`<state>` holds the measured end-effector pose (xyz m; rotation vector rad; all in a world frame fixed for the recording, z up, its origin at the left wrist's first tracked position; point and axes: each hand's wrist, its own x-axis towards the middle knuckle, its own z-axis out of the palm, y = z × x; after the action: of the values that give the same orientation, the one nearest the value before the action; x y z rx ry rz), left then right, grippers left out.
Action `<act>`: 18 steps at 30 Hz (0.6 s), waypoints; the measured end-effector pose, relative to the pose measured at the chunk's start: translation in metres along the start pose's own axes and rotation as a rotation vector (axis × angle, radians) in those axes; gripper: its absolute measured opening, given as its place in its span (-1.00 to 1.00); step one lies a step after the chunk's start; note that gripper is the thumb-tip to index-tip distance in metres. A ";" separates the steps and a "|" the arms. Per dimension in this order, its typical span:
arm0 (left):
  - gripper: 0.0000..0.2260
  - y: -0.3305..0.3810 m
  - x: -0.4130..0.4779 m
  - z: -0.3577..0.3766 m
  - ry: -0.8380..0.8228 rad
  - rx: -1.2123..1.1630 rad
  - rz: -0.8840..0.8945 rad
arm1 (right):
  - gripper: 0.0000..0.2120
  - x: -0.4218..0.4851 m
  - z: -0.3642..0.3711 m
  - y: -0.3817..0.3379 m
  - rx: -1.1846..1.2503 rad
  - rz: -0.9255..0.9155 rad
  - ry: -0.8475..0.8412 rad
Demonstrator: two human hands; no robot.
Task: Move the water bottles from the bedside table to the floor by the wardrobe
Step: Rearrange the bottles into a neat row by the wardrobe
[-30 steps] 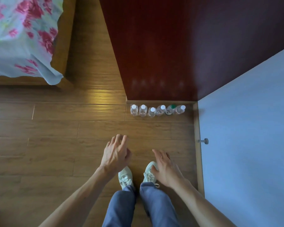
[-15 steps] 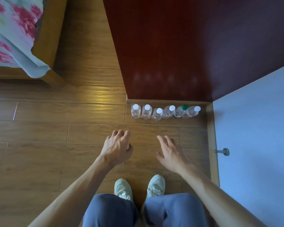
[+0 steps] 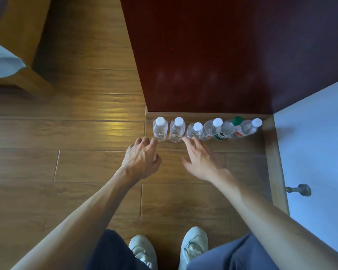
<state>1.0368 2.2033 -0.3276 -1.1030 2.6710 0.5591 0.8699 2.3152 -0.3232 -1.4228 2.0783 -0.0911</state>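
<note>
The left grip [image 3: 142,158] is palm down, its fingers loosely bent and held close together, and it encloses nothing. Its fingertips [image 3: 146,141] lie just short of the base of the leftmost bottle [image 3: 160,130] in front of the wardrobe [image 3: 203,55]. The right grip [image 3: 199,160] is also palm down, fingers nearly straight and slightly spread, and it holds nothing. Its fingertips [image 3: 185,140] reach the foot of the row between the second and third bottles from the wardrobe's left corner; whether they touch cannot be told. Both forearms are bare and extend toward the wardrobe.

The water bottles [image 3: 176,131] number six. They are clear and stand on the floor [image 3: 66,133] in one row along the wooden plinth [image 3: 203,114] at the wardrobe's foot, each just beside or touching the next. Five carry white caps. The green-capped bottle [image 3: 225,131] is fifth from the wardrobe's left corner. Faint pale reflections of the caps show on the wardrobe's dark red front.

To the right of the wardrobe a pale blue wall [image 3: 310,133] meets the floor behind a wooden skirting board [image 3: 275,162], and a metal door stop [image 3: 299,190] projects from the wall. Well to the left of the wardrobe stand a wooden bed frame [image 3: 18,45] and the hanging corner of a pale bedsheet [image 3: 2,61]. Opposite the wardrobe, at the lower edge of the head view, are two pale shoes [image 3: 142,250] and blue trousers [image 3: 232,254].
</note>
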 end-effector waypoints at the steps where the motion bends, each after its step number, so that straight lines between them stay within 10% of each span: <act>1: -0.64 -0.003 0.007 0.004 0.014 0.004 -0.002 | -0.42 0.007 0.002 0.002 0.000 -0.004 0.009; 18: -0.62 -0.027 0.073 0.022 0.123 0.069 -0.012 | -0.51 0.082 -0.018 0.017 -0.103 -0.082 0.183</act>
<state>1.0055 2.1487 -0.3785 -1.1689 2.7627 0.4059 0.8276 2.2460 -0.3514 -1.6157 2.1987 -0.1552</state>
